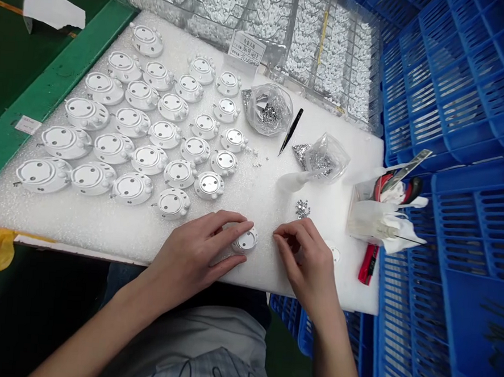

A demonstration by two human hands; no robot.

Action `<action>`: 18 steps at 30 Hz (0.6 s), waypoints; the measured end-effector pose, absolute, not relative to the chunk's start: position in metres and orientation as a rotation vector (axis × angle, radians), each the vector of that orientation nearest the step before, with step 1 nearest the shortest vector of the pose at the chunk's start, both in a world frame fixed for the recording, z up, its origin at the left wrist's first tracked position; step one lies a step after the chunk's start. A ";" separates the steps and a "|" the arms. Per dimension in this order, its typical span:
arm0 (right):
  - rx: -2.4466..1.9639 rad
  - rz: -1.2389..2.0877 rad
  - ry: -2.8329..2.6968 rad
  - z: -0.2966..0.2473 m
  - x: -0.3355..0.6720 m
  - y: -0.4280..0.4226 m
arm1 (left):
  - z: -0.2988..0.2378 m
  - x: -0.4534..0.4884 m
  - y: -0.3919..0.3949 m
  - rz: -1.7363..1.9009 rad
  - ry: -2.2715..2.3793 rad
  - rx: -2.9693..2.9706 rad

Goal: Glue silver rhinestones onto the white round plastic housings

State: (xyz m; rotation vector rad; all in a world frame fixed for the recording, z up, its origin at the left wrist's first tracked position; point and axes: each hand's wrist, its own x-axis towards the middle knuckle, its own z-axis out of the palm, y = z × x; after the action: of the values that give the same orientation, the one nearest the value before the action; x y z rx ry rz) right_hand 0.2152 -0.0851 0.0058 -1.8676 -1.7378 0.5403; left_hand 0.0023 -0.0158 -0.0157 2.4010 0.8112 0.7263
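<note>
Bench top: a white foam board [104, 225] on a green-edged bench [49, 79]. The person's left hand [192, 253] rests at the near edge of the board, fingers curled around a small round white fitting [245, 239]. The fingertips lie on its far side and the thumb [226, 263] comes around its near side, so the grip is narrow and the fitting sits on the foam between them.

The right hand [309, 260] is just to the right of that fitting, not touching it. Its thumb and fingertips [278, 238] are drawn close in a narrow pinch. Whether they hold anything small cannot be told from this view.

Just beyond the right hand lies a small heap of silver rhinestones [302, 209]. Rows of similar white fittings [209, 186] fill the left and middle of the board, each with small knobs along one edge. Farther off lie black tweezers [291, 131], between two clear plastic bags of silver pieces [269, 110] [322, 157]. A white squeeze bottle [293, 181] lies near the second bag.

At the far edge stands a clear tray of white parts [262, 18] with a paper label [247, 49]. To the right, a clear container [361, 218] holds white gloves and red-handled tools. Blue plastic crates [462, 99] stack beyond the board.
</note>
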 end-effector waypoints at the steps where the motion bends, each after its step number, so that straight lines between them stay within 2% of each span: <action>1: -1.841 0.583 -1.713 0.005 0.216 -0.086 | -0.015 0.001 -0.015 0.723 0.792 2.389; 10: -1.559 0.825 -1.286 0.006 0.214 -0.097 | -0.017 0.002 -0.021 0.835 0.854 2.305; 18: -1.908 0.362 -1.836 0.011 0.214 -0.096 | -0.017 0.007 -0.020 0.804 0.907 2.426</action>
State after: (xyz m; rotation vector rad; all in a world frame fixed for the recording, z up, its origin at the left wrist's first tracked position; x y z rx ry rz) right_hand 0.2143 -0.0956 0.0107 -1.9079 -1.8359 0.3624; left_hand 0.0074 -0.0204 -0.0172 2.4261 0.9067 0.8040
